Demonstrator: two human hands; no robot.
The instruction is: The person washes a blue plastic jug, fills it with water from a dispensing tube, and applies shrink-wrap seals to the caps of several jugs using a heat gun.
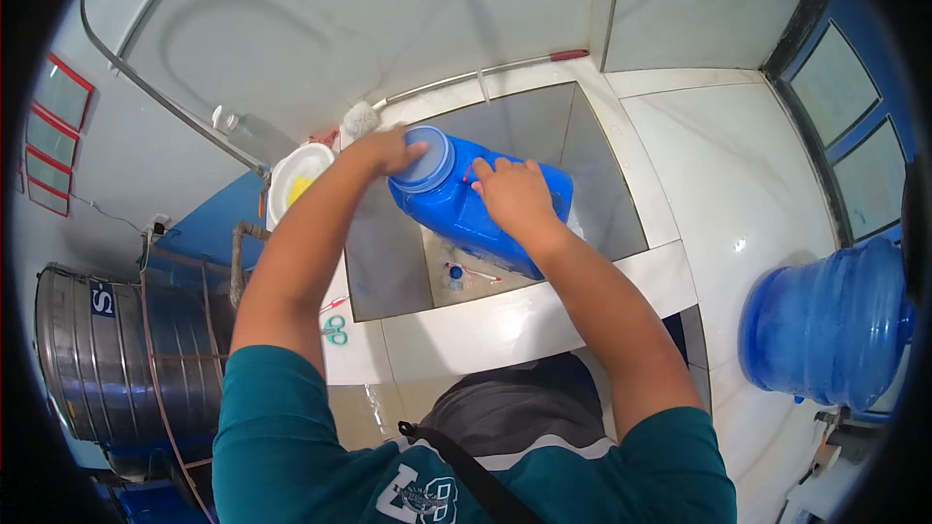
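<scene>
A blue plastic water container (466, 215) lies tilted over a tiled basin (604, 196), its pale blue screw cap (429, 160) towards the upper left. My left hand (389, 153) rests on the cap, thumb across its top and the other fingers hidden around its far edge. My right hand (513, 193) lies on the container's side by the handle, its fingers spread near a thin red strip (467, 172). Whether its fingers grip anything is unclear. On the basin floor are a small dark blue cap (456, 273) and a thin white-and-red stick (482, 274).
A long-handled brush (466, 78) lies along the basin's back ledge. A white bowl (280, 189) with something yellow and a clear bottle (251, 132) stand left. Green-handled scissors (336, 330) lie on the front ledge. A large blue water bottle (823, 324) is at right.
</scene>
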